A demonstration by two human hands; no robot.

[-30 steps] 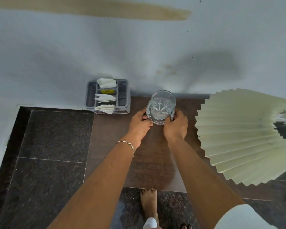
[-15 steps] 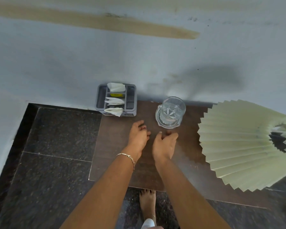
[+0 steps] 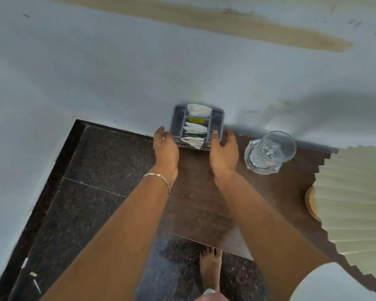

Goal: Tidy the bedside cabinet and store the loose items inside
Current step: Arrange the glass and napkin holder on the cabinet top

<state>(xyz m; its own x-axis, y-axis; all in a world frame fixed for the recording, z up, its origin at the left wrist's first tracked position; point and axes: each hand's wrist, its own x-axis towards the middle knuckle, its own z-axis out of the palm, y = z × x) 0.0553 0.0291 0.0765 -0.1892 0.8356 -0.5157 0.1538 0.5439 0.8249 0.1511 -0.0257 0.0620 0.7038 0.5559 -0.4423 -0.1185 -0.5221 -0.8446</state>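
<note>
1. You are reaching both hands toward the grey organiser tray, which is sitting at the back left corner of the cabinet's brown surface, up against the wall.
2. Your left hand is coming in on the tray's left side with its grip open and fingers spread; it is holding nothing and looks just short of the tray wall.
3. Your right hand is flanking the right side, grip also open and empty. Its thumb is lying at the tray's right edge, though whether it is pressing there or only near is hard to tell.
4. The tray is carrying folded white papers in its middle compartments and a small yellow item between them; its outer slots look bare.
5. The step in hand, as I judge it, is taking hold of the tray so it can be lifted off the top and stored inside.
6. The next move is calling for you to close both grips evenly on the side walls and lift level, so the loose papers are not sliding out.
7. The glass is standing on a clear dish just beside your right wrist, with the pleated lampshade further right; keep your elbow in while you are lifting.
8. No door or drawer is showing, so you will need to find the opening below.
</note>
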